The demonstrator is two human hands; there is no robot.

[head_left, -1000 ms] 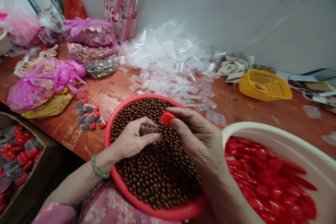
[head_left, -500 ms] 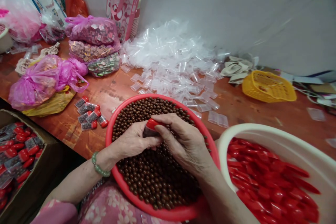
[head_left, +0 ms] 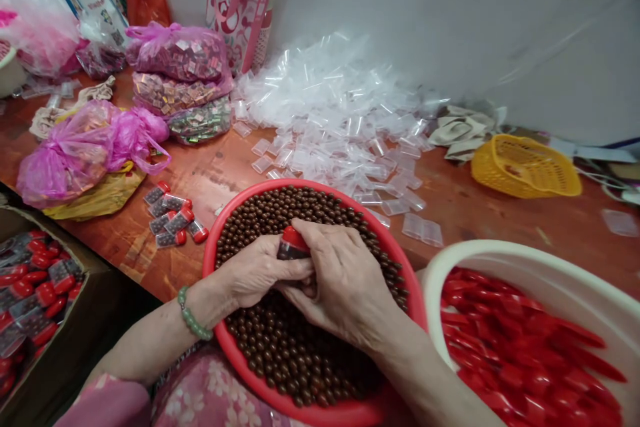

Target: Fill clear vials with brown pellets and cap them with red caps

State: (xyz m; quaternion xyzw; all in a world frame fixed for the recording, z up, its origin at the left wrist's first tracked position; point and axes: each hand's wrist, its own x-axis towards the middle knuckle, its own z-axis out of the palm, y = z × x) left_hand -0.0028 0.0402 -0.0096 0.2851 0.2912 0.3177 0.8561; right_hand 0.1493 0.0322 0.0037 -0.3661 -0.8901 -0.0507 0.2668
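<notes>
Over the basin of brown balls, both my hands are closed around one small clear plastic container with a red cap (head_left: 293, 238), dark inside, cap upward. My left hand (head_left: 253, 272) pinches its body between thumb and fingers. Fingers of my right hand (head_left: 345, 273) press against its right side beside the cap, with the thumb lower down; its lower part is hidden by the hands. Beneath them, the red basin (head_left: 209, 240) is filled with shiny brown balls (head_left: 300, 360).
To the right, a cream tub (head_left: 433, 287) holds red caps (head_left: 525, 347). Filled containers (head_left: 175, 217) lie left of the basin, and more fill a cardboard box (head_left: 85, 307). Behind are clear empty sleeves (head_left: 340, 133), pink bags (head_left: 180, 57) and a yellow basket (head_left: 525, 170).
My right hand has shifted from the top of the red cap to the container's side, its thumb now lower. The container looks more upright. The view has turned slightly left.
</notes>
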